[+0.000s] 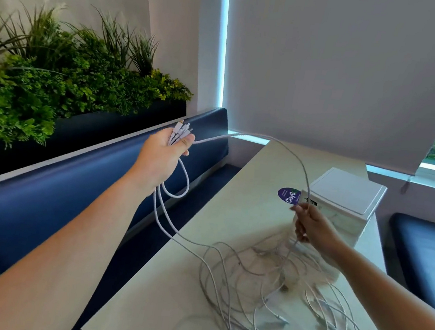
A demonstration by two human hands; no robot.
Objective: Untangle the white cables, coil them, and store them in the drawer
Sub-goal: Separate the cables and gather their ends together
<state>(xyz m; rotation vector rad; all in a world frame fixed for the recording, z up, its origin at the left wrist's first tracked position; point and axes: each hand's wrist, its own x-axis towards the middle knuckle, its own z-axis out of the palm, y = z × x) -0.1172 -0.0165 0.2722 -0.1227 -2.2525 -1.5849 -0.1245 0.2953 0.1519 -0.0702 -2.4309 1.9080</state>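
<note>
The loose tangle of thin white cables (277, 295) lies spread on the pale tabletop (160, 308), on the near side of the square white box (343, 199), closest to the person. Just in front of the box's near corner, the right hand (312, 227) pinches a single white strand (255, 135) between curled fingers. Below the hand, the strand drops into the tangle. From that pinch the strand arcs up and away to the left of the box, running crosswise to the left hand (162, 155). That hand is raised well left of the box, out past the table edge. It is closed round a bunch of white cable ends with their plugs (181, 130) sticking up, and loops hang beneath it. The right hand is much the nearer to the tangle, so feeding the strand leftward probably falls to it.
</note>
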